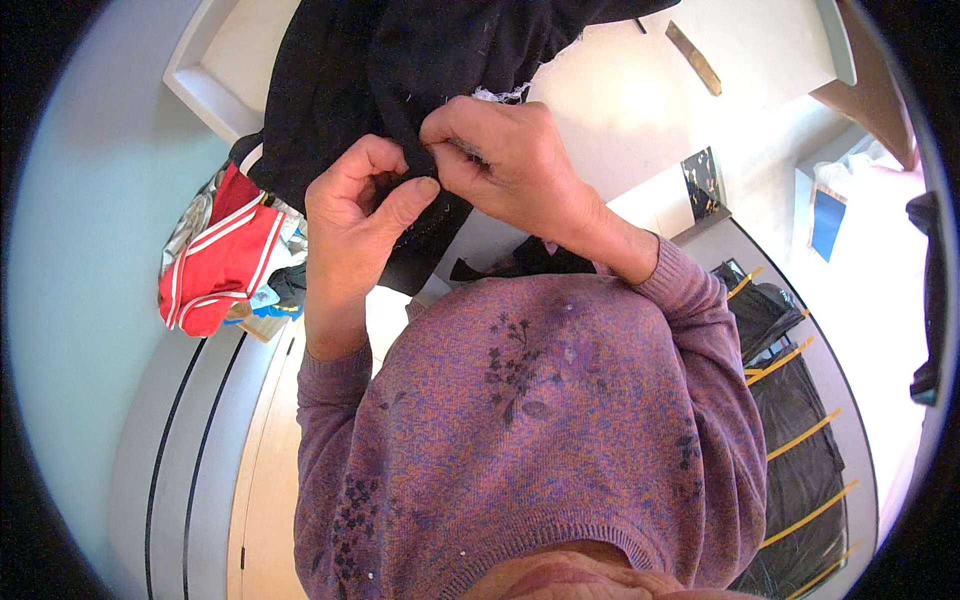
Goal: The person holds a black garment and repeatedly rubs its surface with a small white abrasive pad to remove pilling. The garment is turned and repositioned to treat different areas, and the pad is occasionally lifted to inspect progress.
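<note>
A large piece of black cloth (330, 82) hangs and spreads in front of me, with a frayed white edge (506, 94) on its right side. My left hand (352, 210) grips a fold of the cloth, thumb pointing up toward the right. Close beside it, my right hand (510, 157) pinches the same cloth between thumb and bent forefinger. The fingertips of the two hands are almost together. Anything small between my right fingertips is hidden.
Beyond the cloth stands a pale table (615, 120) with a worn flat strip (694, 58) on it. Red garments with white trim (225, 262) are heaped at my left. Black bags with yellow strips (795, 420) lie at my right. A pale blue wall (82, 247) runs along the left.
</note>
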Demonstrator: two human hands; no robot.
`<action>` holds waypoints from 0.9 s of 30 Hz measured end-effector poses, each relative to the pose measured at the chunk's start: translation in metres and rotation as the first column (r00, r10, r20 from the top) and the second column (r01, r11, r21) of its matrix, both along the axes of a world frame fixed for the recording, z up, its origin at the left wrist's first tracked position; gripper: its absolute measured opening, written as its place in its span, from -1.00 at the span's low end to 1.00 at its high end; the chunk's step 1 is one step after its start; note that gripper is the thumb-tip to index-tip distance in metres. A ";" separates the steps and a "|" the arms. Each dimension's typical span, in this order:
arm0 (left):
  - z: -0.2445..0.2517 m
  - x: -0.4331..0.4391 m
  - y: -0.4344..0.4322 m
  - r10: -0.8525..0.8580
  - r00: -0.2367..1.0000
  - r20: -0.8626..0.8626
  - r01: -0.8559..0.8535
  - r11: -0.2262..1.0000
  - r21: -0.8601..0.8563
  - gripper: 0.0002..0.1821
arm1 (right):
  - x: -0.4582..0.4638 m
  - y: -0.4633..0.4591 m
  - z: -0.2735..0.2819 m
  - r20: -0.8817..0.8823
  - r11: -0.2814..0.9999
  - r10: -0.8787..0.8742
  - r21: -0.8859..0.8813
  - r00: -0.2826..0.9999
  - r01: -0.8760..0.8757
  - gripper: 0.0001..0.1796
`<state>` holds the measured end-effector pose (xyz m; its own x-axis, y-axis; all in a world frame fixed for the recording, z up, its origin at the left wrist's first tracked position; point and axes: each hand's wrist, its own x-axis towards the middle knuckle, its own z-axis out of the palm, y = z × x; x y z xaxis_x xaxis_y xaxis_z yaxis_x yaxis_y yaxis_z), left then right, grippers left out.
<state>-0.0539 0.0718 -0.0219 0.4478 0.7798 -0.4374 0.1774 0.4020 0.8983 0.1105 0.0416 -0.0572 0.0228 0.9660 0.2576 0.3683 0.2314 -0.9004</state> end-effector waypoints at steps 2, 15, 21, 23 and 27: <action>-0.001 0.000 0.000 0.014 1.000 0.019 -0.014 0.999 -0.032 -0.81 | 0.006 0.003 -0.003 0.026 0.996 -0.093 0.013 0.995 0.093 -0.88; -0.008 0.022 0.010 0.337 0.940 0.053 -0.288 0.867 -0.406 -0.58 | 0.012 0.005 -0.005 -0.057 0.993 -0.116 -0.024 0.992 0.115 -0.84; -0.012 0.027 0.011 0.140 0.990 0.001 -0.139 0.984 -0.108 -0.72 | 0.023 0.016 -0.010 0.038 0.981 -0.193 -0.004 0.980 0.194 -0.90; -0.008 0.026 0.009 0.199 0.980 -0.003 -0.197 0.968 -0.156 -0.70 | 0.037 0.021 -0.008 0.052 0.932 -0.336 -0.127 0.940 0.340 -0.94; -0.006 0.026 0.013 0.352 0.930 -0.106 -0.368 0.889 -0.272 -0.70 | 0.042 0.005 0.000 -0.041 0.966 -0.223 -0.146 0.974 0.215 -0.94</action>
